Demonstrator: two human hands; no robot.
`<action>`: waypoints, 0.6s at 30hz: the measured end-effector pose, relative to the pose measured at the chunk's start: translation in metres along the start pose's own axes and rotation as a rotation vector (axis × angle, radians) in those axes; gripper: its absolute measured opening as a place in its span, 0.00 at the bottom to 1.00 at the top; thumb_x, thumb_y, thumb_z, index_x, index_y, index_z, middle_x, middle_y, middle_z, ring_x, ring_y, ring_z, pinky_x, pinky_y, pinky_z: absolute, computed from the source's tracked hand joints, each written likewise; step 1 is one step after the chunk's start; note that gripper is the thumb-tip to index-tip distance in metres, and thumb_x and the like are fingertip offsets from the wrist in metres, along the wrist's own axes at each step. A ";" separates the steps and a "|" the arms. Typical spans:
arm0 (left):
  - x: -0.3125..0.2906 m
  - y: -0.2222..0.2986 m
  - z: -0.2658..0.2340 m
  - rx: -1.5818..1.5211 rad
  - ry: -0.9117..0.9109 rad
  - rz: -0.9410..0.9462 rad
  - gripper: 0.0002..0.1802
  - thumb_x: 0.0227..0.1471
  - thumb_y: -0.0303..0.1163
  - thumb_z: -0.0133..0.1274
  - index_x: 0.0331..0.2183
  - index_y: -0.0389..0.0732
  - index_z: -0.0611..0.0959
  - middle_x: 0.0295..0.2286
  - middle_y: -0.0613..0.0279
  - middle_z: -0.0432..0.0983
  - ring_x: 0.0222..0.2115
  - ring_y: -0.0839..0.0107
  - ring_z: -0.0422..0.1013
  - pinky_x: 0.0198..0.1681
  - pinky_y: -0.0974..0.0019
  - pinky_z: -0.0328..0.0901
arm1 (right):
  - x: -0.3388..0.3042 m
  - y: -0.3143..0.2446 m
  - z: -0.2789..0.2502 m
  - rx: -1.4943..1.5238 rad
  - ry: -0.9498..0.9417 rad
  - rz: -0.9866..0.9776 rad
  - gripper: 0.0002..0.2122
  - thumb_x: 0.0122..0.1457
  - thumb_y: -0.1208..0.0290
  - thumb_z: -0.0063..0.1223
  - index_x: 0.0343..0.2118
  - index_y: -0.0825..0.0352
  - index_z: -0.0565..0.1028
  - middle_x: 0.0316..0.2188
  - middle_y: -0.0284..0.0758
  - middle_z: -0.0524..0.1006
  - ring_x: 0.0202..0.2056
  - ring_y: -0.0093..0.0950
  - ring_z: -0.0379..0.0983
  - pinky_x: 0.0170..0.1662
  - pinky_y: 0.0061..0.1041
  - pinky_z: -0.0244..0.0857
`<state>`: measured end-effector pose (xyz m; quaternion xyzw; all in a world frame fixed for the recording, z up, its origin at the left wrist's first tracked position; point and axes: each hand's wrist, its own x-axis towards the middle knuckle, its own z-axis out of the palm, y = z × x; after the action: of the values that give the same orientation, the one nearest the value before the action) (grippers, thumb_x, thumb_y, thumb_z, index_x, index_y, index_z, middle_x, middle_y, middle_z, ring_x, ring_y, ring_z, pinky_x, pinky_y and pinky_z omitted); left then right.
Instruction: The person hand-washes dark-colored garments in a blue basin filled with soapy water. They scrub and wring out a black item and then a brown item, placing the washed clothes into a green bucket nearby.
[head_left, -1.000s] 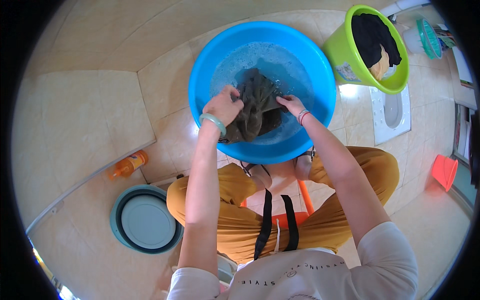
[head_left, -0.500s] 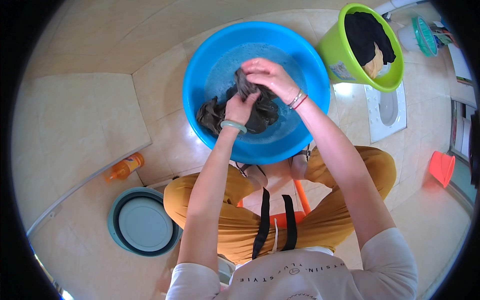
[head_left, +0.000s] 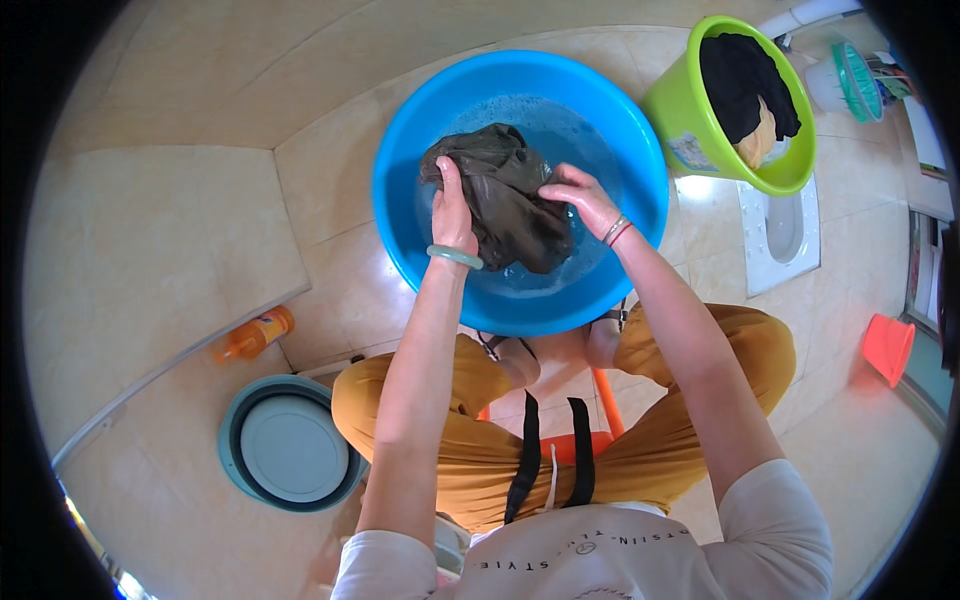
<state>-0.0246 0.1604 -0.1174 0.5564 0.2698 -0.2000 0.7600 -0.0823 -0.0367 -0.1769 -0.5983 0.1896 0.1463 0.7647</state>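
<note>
A wet, dark grey-brown garment (head_left: pixel 510 205) hangs spread between my hands, over soapy water in a large blue basin (head_left: pixel 393 225). Its exact kind cannot be made out. My left hand (head_left: pixel 453 212) grips the garment's left side, thumb on top and fingers hidden behind the cloth. At the right edge, my right hand (head_left: pixel 583 198) pinches the fabric between thumb and fingers. Suds float along the far side of the water.
Right of the basin stands a lime-green bucket (head_left: pixel 680 105) with black and beige clothes in it. A squat toilet (head_left: pixel 785 235) lies beyond. At left are an orange bottle (head_left: pixel 258 332) and a grey-green collapsible basin (head_left: pixel 232 440). A red-orange container (head_left: pixel 887 348) is far right.
The bunched garment has been opened out. My left hand has moved a little left, and my right hand has shifted right and nearer, now holding the garment's right edge.
</note>
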 end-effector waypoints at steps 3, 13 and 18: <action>0.027 -0.018 -0.028 -0.073 0.127 -0.105 0.38 0.55 0.58 0.48 0.54 0.35 0.67 0.53 0.55 0.66 0.52 0.61 0.64 0.55 0.58 0.60 | 0.005 -0.005 0.012 0.259 0.119 -0.138 0.09 0.49 0.73 0.60 0.28 0.64 0.69 0.26 0.26 0.69 0.32 0.17 0.64 0.38 0.18 0.58; 0.004 -0.008 -0.001 -0.387 -0.435 -0.433 0.25 0.55 0.54 0.50 0.40 0.42 0.80 0.35 0.60 0.77 0.37 0.66 0.73 0.43 0.61 0.68 | -0.055 -0.056 0.120 -0.746 -0.075 -0.656 0.14 0.49 0.66 0.63 0.37 0.62 0.75 0.39 0.38 0.72 0.36 0.39 0.73 0.38 0.34 0.69; 0.007 -0.041 0.001 -0.335 -0.174 -0.135 0.24 0.59 0.50 0.45 0.40 0.39 0.80 0.37 0.60 0.76 0.37 0.68 0.72 0.41 0.63 0.66 | -0.016 -0.045 0.122 -0.707 0.232 -0.706 0.11 0.58 0.65 0.51 0.21 0.63 0.76 0.19 0.43 0.74 0.23 0.41 0.74 0.26 0.38 0.68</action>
<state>-0.0438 0.1474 -0.1514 0.3836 0.2694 -0.2501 0.8472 -0.0622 0.0712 -0.1045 -0.8602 -0.0013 -0.1329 0.4924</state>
